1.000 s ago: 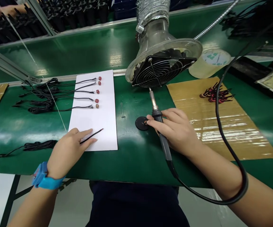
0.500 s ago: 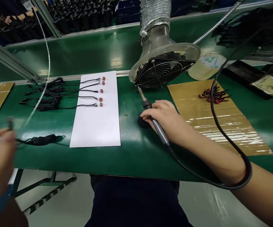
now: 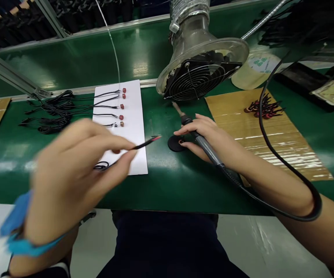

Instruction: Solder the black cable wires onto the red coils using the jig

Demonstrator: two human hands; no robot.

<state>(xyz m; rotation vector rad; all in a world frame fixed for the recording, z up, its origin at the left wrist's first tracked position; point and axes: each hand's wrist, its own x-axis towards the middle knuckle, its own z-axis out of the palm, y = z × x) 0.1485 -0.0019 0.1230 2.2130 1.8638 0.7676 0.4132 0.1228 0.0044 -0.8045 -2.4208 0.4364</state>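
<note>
Green desk (image 3: 161,193), pale floor (image 3: 245,239) below: our left hand (image 3: 71,175) pinches a cable (image 3: 144,144), our right hand (image 3: 216,136) grips a soldering iron (image 3: 209,150).

A black cable (image 3: 146,144) with red showing at its tip is pinched by the left hand (image 3: 77,166). A soldering iron (image 3: 209,150) is held in the right hand (image 3: 211,133), its tip pointed toward the fan (image 3: 197,83). A black disc (image 3: 173,143) is laid on the green desk (image 3: 161,189). Cable ends (image 3: 109,108) are lined up beside small red parts (image 3: 122,106) on a white sheet (image 3: 135,116).
</note>
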